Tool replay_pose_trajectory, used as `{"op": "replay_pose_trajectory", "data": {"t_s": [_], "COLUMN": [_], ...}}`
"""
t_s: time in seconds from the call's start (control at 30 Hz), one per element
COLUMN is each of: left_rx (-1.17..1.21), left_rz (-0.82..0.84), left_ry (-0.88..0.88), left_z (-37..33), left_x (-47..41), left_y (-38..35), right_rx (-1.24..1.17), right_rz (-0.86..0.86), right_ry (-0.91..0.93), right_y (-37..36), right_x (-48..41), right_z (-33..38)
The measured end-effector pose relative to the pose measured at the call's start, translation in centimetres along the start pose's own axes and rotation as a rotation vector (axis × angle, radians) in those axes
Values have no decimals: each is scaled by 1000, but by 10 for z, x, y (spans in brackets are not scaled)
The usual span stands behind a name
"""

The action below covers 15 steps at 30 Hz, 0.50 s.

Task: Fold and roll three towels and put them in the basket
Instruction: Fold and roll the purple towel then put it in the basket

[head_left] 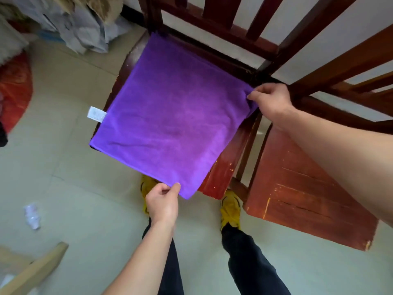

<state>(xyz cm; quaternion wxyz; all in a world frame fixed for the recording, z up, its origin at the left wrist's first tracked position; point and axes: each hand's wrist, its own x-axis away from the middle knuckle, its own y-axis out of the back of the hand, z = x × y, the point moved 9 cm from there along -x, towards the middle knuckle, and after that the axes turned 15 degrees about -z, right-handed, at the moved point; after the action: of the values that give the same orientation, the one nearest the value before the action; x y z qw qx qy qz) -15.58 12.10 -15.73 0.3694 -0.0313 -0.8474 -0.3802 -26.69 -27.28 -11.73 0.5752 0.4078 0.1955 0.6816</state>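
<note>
A purple towel (170, 116) lies spread flat as a square over the seat of a dark red wooden chair (221, 173). A white label (96, 113) sticks out at its left edge. My left hand (162, 201) pinches the towel's near corner, which hangs past the seat's front edge. My right hand (269, 100) pinches the towel's right corner beside the chair's back post. No basket and no other towel is in view.
A second red wooden chair (308, 201) stands close on the right, its seat touching my right forearm. A crumpled plastic bottle (32, 216) lies on the tiled floor at left. Piled cloth (80, 24) and a red bag (14, 90) sit at far left; a wooden plank (36, 267) at bottom left.
</note>
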Motion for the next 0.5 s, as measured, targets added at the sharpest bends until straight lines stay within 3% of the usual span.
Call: {"op": "replay_pose_trajectory", "data": {"t_s": [0.1, 0.2, 0.27, 0.37, 0.5], "left_rx": [74, 192, 339, 456, 293], "left_rz": [-178, -187, -106, 165, 300], "left_ry": [-162, -164, -32, 205, 113], "left_z": [-19, -17, -3, 8, 15], "left_x": [13, 24, 25, 31, 42], "left_y": [18, 21, 12, -20, -37], "right_rx": [-50, -13, 27, 88, 220], "right_rz": [61, 84, 99, 125, 171], "right_ry": [17, 58, 99, 165, 347], "right_y": [10, 14, 11, 10, 1], "right_x": [-6, -18, -26, -33, -34], "right_z": [8, 9, 6, 8, 15]}}
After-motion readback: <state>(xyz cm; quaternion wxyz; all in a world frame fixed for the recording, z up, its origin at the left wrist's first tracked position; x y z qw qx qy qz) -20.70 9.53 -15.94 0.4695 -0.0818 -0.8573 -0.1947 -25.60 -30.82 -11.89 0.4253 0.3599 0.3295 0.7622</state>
